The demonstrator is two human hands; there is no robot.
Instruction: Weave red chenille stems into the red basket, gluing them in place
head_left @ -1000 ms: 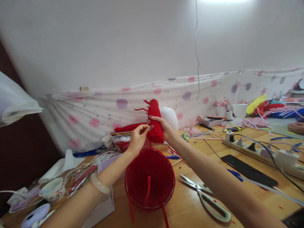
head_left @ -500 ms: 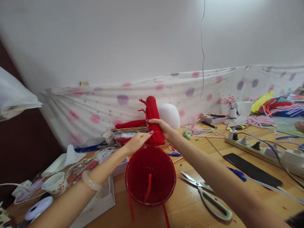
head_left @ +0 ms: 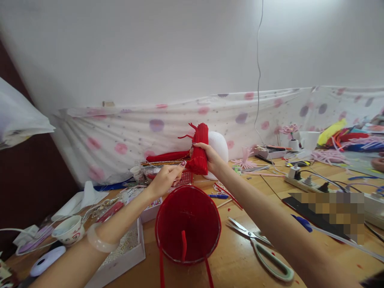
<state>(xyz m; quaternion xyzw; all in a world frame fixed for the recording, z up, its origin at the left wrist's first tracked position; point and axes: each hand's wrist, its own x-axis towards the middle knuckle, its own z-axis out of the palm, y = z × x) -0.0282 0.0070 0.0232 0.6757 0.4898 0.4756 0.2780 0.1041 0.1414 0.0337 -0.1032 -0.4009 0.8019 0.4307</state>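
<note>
My right hand (head_left: 207, 155) is wrapped around a bundle of red chenille stems (head_left: 200, 160), held upright above the table, with a couple of loose ends poking out at its upper left. At the bundle's lower left, my left hand (head_left: 166, 178) is closed in a pinch; what lies between its thumb and finger is too small to make out. Below both hands stands a deep red bowl-shaped piece (head_left: 187, 212) with its open side toward me. One red stem (head_left: 184, 246) rests inside it, and two red strips hang over its near rim.
Scissors (head_left: 255, 244) lie right of the red piece. A white box of beads (head_left: 139, 244) and a patterned cup (head_left: 69, 231) are at left. Behind the bundle is a white rounded form (head_left: 218, 150). A power strip (head_left: 309, 184) with cords runs along the right.
The bundle and my right hand have moved slightly right. My left hand has drawn away to the left and a little lower, still pinched. A red strip now shows on the table behind the bowl-shaped piece.
</note>
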